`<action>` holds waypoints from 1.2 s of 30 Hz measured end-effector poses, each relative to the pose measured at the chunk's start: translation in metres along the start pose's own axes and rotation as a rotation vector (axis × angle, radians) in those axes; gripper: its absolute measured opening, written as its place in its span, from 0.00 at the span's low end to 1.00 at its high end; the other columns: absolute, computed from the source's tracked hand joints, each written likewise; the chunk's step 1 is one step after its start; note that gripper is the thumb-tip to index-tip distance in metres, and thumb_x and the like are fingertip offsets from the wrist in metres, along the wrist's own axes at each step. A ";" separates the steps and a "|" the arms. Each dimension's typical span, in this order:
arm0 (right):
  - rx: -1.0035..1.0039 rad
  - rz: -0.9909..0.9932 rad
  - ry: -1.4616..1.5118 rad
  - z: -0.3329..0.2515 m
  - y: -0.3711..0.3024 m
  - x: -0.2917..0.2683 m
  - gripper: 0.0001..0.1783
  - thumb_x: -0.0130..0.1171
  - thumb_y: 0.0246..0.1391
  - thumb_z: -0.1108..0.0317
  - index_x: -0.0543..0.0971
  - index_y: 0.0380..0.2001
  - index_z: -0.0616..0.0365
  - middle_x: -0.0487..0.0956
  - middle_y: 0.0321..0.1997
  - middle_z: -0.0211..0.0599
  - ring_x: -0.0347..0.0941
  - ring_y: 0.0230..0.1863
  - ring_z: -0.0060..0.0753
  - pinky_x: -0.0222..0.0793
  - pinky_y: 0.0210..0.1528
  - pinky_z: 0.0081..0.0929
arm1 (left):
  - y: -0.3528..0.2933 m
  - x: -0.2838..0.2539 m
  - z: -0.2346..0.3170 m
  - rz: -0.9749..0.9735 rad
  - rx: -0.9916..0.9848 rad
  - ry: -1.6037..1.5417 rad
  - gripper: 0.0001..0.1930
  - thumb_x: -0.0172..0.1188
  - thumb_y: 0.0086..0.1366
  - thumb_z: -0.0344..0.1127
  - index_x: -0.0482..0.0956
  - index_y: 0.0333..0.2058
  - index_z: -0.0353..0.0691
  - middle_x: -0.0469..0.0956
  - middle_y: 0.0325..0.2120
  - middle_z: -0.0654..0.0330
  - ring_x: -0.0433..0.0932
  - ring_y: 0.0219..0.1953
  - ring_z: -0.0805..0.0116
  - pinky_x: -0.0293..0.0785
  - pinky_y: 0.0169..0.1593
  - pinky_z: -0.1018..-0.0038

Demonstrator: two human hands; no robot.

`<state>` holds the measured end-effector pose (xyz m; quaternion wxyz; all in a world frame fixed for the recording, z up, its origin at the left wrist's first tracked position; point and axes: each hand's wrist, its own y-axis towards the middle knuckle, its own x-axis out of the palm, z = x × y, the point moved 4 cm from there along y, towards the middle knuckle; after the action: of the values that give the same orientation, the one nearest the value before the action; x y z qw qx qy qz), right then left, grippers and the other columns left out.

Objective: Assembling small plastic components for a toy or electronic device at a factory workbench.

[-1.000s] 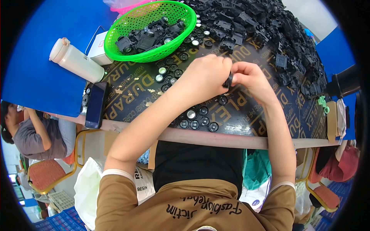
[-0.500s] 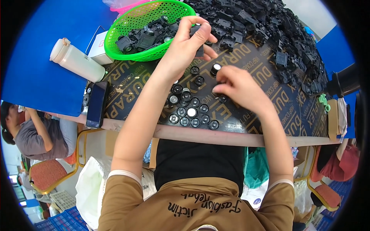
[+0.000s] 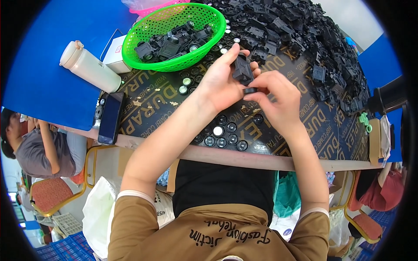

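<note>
My left hand (image 3: 220, 87) is closed around a black plastic toy car chassis (image 3: 243, 71), which tilts up between the thumb and fingers. Pinched in my right hand (image 3: 281, 98) is a small black wheel (image 3: 249, 90), held edge-on right at the chassis's lower end. Whether the two touch is hard to make out. Below my hands, near the table's front edge, lies a cluster of loose black wheels (image 3: 221, 142), one of them with a white face. My left forearm covers part of that cluster. A lone wheel (image 3: 258, 118) sits to its right.
A green basket (image 3: 174, 66) at the back left contains several chassis with wheels. More wheels lie beside it. A large heap of black chassis parts (image 3: 300, 39) fills the back right. To the left are a white bottle (image 3: 89, 67), a white box (image 3: 116, 54) and a phone (image 3: 111, 118).
My left hand has come down and nearer with the chassis, turning palm up. My right hand has lifted from the loose wheels to the chassis, now with a wheel in its fingers.
</note>
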<state>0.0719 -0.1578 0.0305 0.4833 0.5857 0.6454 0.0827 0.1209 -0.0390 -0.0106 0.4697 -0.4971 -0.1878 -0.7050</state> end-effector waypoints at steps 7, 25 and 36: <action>-0.152 0.080 -0.199 -0.008 0.001 -0.004 0.14 0.65 0.33 0.76 0.76 0.29 0.57 0.75 0.27 0.37 0.71 0.30 0.38 0.70 0.35 0.32 | -0.003 0.006 -0.014 -0.018 0.100 0.089 0.14 0.49 0.66 0.48 0.70 0.38 0.44 0.74 0.28 0.59 0.74 0.29 0.69 0.70 0.26 0.76; 0.461 -0.406 0.123 0.022 0.003 -0.007 0.21 0.67 0.36 0.76 0.70 0.36 0.59 0.71 0.32 0.30 0.70 0.32 0.21 0.70 0.33 0.21 | -0.040 0.046 0.081 0.222 1.398 1.380 0.12 0.61 0.58 0.37 0.70 0.36 0.40 0.73 0.28 0.58 0.74 0.31 0.69 0.70 0.36 0.73; 0.150 -0.319 -0.012 0.020 -0.004 0.006 0.10 0.51 0.46 0.77 0.71 0.35 0.62 0.70 0.33 0.43 0.71 0.35 0.44 0.67 0.38 0.35 | -0.027 0.054 0.081 0.201 1.458 2.010 0.06 0.56 0.56 0.30 0.79 0.33 0.41 0.75 0.33 0.53 0.74 0.38 0.54 0.70 0.43 0.64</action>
<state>0.0843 -0.1636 0.0143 0.4490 0.5106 0.7318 -0.0467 0.1372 0.0073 0.0778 0.6233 0.6262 -0.0539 -0.4652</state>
